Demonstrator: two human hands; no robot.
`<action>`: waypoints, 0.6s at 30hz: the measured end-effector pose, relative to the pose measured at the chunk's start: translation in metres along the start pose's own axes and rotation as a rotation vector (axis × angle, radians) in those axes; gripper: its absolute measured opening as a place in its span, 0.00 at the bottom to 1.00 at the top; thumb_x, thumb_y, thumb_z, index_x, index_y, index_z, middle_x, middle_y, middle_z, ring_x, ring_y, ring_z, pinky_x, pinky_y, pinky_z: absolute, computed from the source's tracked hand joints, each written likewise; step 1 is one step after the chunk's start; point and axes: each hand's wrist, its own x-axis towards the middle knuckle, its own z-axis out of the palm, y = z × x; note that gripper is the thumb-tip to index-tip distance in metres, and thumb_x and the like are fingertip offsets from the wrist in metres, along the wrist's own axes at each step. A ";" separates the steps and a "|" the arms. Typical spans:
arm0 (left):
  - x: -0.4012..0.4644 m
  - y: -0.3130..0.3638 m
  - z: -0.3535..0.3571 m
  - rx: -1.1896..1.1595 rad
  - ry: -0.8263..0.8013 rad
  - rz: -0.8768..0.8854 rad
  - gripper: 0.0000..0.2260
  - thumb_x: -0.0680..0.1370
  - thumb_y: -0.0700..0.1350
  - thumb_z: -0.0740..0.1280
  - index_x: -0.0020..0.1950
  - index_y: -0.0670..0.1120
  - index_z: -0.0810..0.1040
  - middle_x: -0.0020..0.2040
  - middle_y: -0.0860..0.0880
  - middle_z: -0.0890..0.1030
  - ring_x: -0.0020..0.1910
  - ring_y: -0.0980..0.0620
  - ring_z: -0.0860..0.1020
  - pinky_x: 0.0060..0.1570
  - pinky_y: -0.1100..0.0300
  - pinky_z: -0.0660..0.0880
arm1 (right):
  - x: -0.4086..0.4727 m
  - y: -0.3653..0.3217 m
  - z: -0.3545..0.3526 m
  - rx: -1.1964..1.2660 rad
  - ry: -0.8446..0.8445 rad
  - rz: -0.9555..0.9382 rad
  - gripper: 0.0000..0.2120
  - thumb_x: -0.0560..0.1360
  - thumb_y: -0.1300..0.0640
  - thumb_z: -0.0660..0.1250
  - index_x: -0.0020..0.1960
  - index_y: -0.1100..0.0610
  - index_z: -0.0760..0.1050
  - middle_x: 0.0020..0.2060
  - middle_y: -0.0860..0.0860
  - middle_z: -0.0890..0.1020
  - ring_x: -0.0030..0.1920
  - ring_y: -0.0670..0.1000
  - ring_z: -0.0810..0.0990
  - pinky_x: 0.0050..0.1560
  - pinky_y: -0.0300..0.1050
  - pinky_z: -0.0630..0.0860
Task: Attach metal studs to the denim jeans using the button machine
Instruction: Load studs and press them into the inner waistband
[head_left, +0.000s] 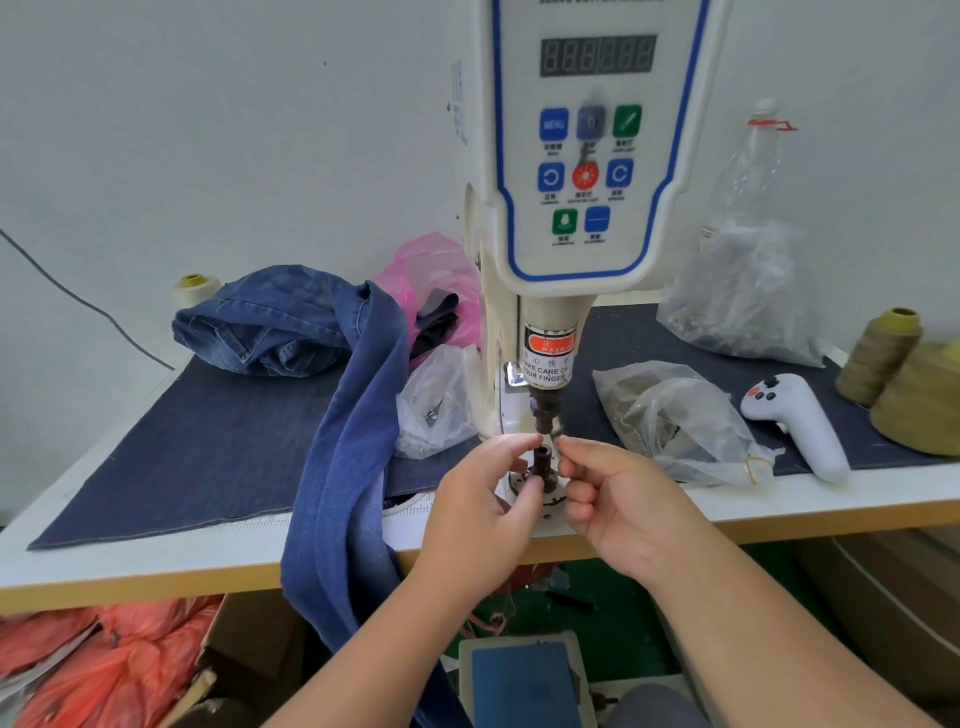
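Landmark: the lower die of the button machine, a dark upright post at the table's front edge.

Far left of the die, the denim jeans lie bunched on the table, one leg hanging over the front edge. No denim lies on the die.

Just left of the die, the left hand has thumb and forefinger closed narrowly at the die's top; whether a stud is pinched cannot be told.

Directly above the die stands the upper punch, on the same vertical axis.

Just right of the die, the right hand has its fingers curled, tips pinched near the gap; contents not visible.

Both hands are equally near. The jeans must likely travel rightward onto the die.
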 end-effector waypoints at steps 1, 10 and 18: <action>0.000 -0.001 0.000 0.006 -0.011 0.012 0.18 0.75 0.45 0.65 0.64 0.57 0.78 0.58 0.65 0.78 0.58 0.60 0.78 0.50 0.62 0.77 | 0.000 0.000 0.000 0.000 -0.004 -0.002 0.03 0.76 0.62 0.69 0.43 0.60 0.79 0.30 0.52 0.76 0.24 0.45 0.69 0.21 0.37 0.68; -0.003 -0.001 0.001 0.027 -0.067 0.086 0.20 0.75 0.41 0.66 0.67 0.52 0.77 0.63 0.66 0.74 0.61 0.60 0.76 0.52 0.65 0.75 | 0.001 0.001 -0.002 0.003 -0.011 -0.023 0.05 0.76 0.62 0.69 0.41 0.59 0.80 0.30 0.52 0.76 0.24 0.46 0.69 0.21 0.38 0.68; -0.009 -0.004 0.004 0.007 -0.092 0.082 0.21 0.75 0.42 0.66 0.69 0.50 0.76 0.64 0.60 0.73 0.60 0.57 0.76 0.42 0.62 0.79 | 0.002 0.007 -0.009 -0.011 0.007 -0.011 0.10 0.76 0.61 0.70 0.36 0.57 0.83 0.30 0.52 0.77 0.24 0.45 0.71 0.22 0.38 0.69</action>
